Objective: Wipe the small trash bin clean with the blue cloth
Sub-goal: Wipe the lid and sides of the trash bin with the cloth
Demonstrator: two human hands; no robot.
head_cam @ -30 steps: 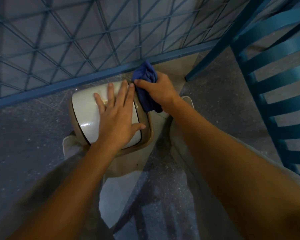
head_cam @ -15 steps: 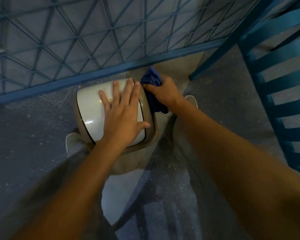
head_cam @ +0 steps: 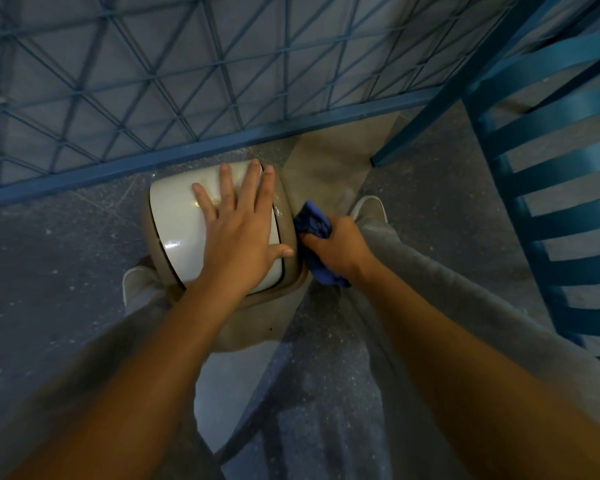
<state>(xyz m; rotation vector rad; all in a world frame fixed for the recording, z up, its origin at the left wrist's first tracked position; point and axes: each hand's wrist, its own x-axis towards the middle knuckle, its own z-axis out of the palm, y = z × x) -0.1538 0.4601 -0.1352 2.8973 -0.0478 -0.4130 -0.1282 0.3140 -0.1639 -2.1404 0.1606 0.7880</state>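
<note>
Floor (head_cam: 66, 278); trash bin (head_cam: 177, 223) body hidden

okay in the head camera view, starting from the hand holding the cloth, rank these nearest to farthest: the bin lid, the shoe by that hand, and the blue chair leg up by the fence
From the right hand, which grips the blue cloth:
1. Shoe, just above the hand and slightly right; the bin lid, to the left, is too close to call against it.
2. Blue chair leg, up and right, by the fence.

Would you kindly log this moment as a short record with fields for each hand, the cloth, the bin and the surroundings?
left hand: flat, fingers spread, on the bin lid
right hand: gripping the blue cloth
blue cloth: bunched, against the right side of the small trash bin
small trash bin: upright on the floor
surroundings: blue lattice panel behind; blue slatted chair right
</note>
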